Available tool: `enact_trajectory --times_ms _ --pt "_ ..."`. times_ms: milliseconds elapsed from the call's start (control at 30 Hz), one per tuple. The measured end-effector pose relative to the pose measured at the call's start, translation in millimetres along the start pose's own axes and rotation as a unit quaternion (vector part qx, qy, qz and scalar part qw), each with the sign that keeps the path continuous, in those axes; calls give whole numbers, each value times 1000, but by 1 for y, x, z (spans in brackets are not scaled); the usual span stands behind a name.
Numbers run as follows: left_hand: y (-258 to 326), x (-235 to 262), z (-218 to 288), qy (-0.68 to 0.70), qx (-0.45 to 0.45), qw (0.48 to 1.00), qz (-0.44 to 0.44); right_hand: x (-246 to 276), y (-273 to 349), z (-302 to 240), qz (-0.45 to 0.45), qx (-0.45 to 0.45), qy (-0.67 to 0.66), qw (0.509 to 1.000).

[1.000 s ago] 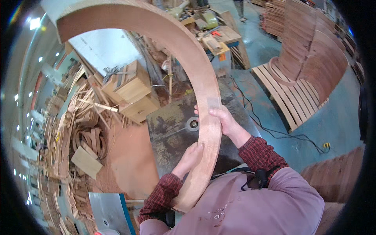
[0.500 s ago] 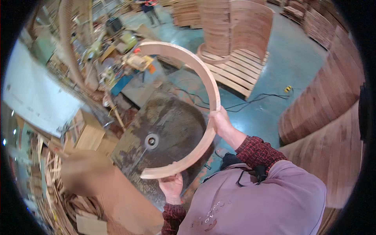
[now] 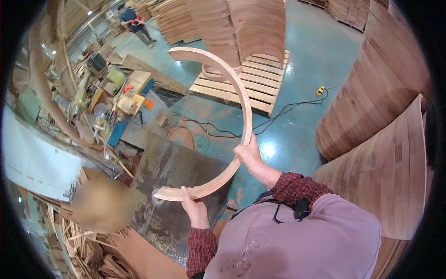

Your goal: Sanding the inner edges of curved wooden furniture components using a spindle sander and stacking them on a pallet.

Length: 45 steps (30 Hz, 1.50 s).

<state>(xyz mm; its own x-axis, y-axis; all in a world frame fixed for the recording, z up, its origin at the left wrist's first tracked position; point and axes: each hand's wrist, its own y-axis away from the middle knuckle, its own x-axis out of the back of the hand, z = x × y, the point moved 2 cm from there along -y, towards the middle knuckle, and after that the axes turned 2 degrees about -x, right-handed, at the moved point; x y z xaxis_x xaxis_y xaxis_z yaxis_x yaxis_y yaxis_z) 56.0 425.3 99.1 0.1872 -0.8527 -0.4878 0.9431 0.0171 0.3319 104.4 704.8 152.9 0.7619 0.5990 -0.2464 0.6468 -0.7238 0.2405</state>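
A large C-shaped wooden arc (image 3: 246, 108) is held up between my two hands, its hollow side toward the left. My right hand (image 3: 253, 160) is closed around the arc's near right part. Close to the arc's lower left end, my left hand (image 3: 197, 213) grips it, with the thumb over the top face and the other fingers underneath. Below lies a dark, worn machine table (image 3: 186, 162). A round metal disc (image 3: 158, 197) set in that table is partly hidden by the arc's lower end.
Beyond the table, curved wooden panels (image 3: 258, 28) stand on a pallet (image 3: 265, 88). More curved panels (image 3: 371, 88) rise at right. Black cables (image 3: 278, 120) cross the floor to a yellow block (image 3: 320, 91). Left are a cluttered bench (image 3: 127, 104) and wood scraps (image 3: 104, 267). A person (image 3: 134, 24) stands far off.
The view has turned, so the pallet and bench sit farther left. Relative to the table, the arc has swung so its lower end covers part of the disc. Both hands still hold it.
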Motion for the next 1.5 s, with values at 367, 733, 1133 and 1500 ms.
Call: enact_trajectory --times_ms 367,733,1133,1500 --pt "-48 -130 -60 -40 62 994 -75 132 -136 -32 23 92 -81 992" --pt "-92 -195 -140 -83 273 957 -61 226 -193 -56 24 52 -222 973" --pt "-136 -286 -241 -29 496 847 -188 231 -228 -125 7 73 -279 958" --pt "-183 -398 -310 -77 454 805 -374 315 -197 -224 125 270 11 955"
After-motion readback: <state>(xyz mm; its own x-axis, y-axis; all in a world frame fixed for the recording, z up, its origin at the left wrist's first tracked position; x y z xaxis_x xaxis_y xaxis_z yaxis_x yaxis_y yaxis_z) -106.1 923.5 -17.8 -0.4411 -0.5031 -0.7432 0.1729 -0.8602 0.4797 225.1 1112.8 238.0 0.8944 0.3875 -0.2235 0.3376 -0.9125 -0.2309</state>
